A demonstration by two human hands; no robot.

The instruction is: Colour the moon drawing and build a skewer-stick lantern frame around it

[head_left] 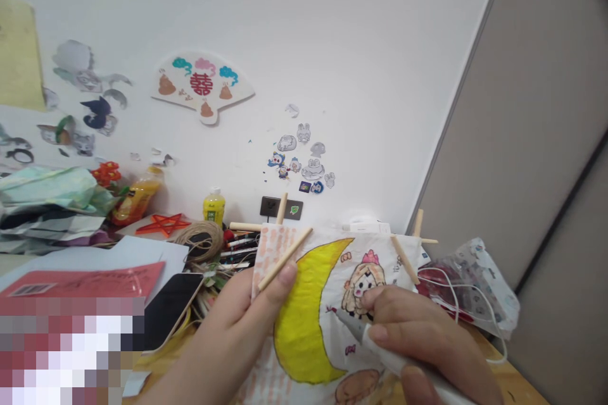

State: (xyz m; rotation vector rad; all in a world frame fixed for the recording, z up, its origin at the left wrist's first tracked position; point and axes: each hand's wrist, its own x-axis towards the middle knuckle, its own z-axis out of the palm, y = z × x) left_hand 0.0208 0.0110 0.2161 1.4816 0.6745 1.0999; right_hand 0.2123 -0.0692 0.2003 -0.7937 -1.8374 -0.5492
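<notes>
My left hand (pixel 237 329) is closed on the left edge of a white painted sheet (pixel 335 354), the thumb lying by a short wooden stick (pixel 285 259) at its front. The sheet shows a big yellow crescent moon, a crowned figure with long hair and small bows. More wooden sticks jut out around its top edge, one leaning at the upper right (pixel 405 261). In my right hand (pixel 427 329) is a white pen-shaped tool (pixel 394 361) with a grey tapering tip, held in front of the sheet below the figure. I cannot tell whether the tip touches it.
Behind the sheet lie a twine roll (pixel 202 239), pens (pixel 242 250) and a small yellow bottle (pixel 214 205). A phone (pixel 168 310) and papers (pixel 156 253) are at left. On the right are a clear plastic bag (pixel 494 291) and a white cable (pixel 458 310).
</notes>
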